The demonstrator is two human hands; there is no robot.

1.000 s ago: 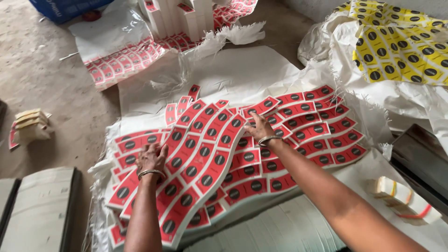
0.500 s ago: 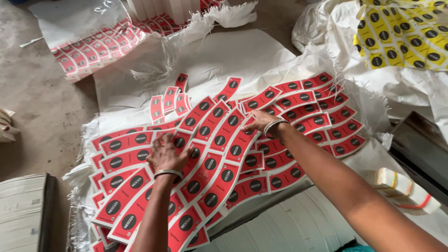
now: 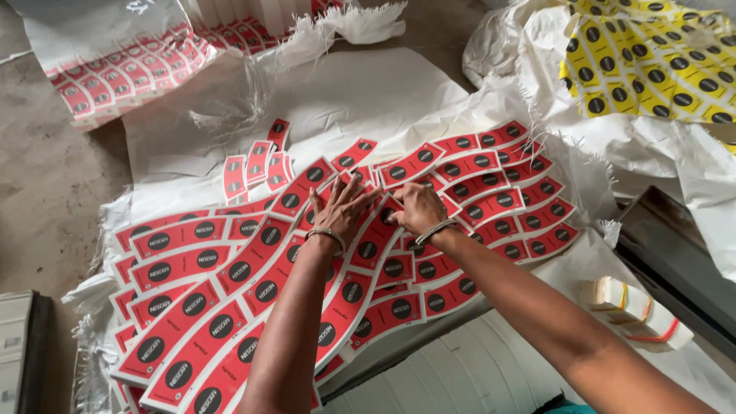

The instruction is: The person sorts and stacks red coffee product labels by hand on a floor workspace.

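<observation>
A wide fan of curved red printed paper strips with black round marks (image 3: 230, 276) lies spread over a white woven sack (image 3: 368, 100) on the floor. My left hand (image 3: 337, 211) rests flat with fingers spread on strips near the middle of the fan. Close beside it, my right hand (image 3: 418, 208) curls its fingers onto the edge of a red strip (image 3: 383, 222). Both wrists wear thin metal bangles. More red strips (image 3: 491, 192) fan out to the right of my hands.
Yellow printed sheets (image 3: 652, 61) lie on a white sack at the top right. Another batch of red sheets (image 3: 123, 77) sits at the top left. A banded stack of white blanks (image 3: 632, 310) lies at the right. A dark metal edge (image 3: 675, 261) runs alongside.
Both hands have come together toward the middle of the fan. The left hand moved up and right, and the right hand drew in to the strip beside it.
</observation>
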